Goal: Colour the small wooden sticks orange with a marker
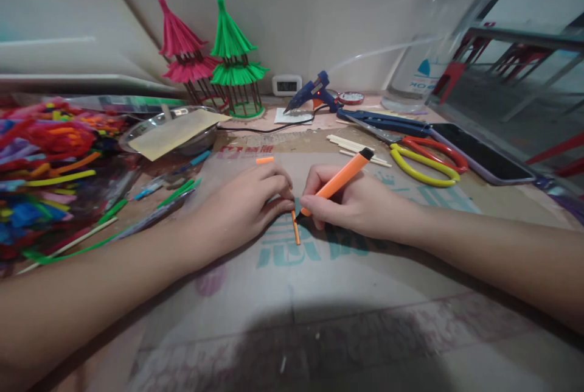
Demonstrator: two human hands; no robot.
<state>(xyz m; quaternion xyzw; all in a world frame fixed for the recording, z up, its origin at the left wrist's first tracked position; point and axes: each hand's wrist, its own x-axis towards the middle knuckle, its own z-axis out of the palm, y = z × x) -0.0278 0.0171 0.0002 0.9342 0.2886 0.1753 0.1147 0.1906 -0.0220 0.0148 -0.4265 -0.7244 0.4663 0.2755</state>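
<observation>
In my right hand is an orange marker with a black end, its dark tip pointing down and left against a thin orange stick. My left hand pinches the upper end of that stick, which lies on the cardboard. Just beyond my left fingers sits the orange cap. Several pale wooden sticks lie past my right hand, near scissors with red and yellow handles.
Colourful pipe cleaners heap up at the left beside a metal bowl. Pink and green tower models stand at the back. A blue glue gun, a phone and a clear plastic jug line the back right.
</observation>
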